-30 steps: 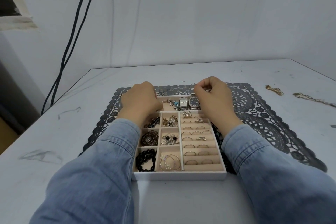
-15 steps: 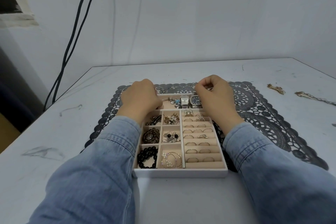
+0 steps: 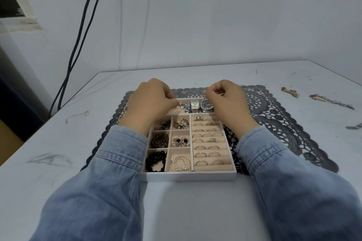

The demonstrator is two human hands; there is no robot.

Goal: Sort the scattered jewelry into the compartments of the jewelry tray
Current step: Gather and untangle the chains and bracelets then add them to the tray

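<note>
The white jewelry tray (image 3: pixel 190 177) with beige compartments sits on a dark lace mat (image 3: pixel 278 125). Its right column holds rows of rings (image 3: pixel 208 141); the left compartments hold a black bead bracelet (image 3: pixel 155 161), hoop earrings (image 3: pixel 180 163) and small mixed pieces. Two watches (image 3: pixel 200 105) lie in the far compartment. My left hand (image 3: pixel 152 101) hovers over the tray's far left corner and pinches a charm chain with a blue charm (image 3: pixel 185 106). My right hand (image 3: pixel 228 101) is over the far right corner, fingers curled, pinching a thin silvery piece that is mostly hidden.
Loose gold chains lie on the grey table at the right: one (image 3: pixel 290 92) near the back, a longer one (image 3: pixel 331 100) beside it, another (image 3: pixel 354 127) at the frame edge. Black cables (image 3: pixel 78 31) hang down the wall at the left.
Both hands have stayed over the tray's far compartment with only slight finger shifts. The left fingertips now show the charm chain at their tips.
</note>
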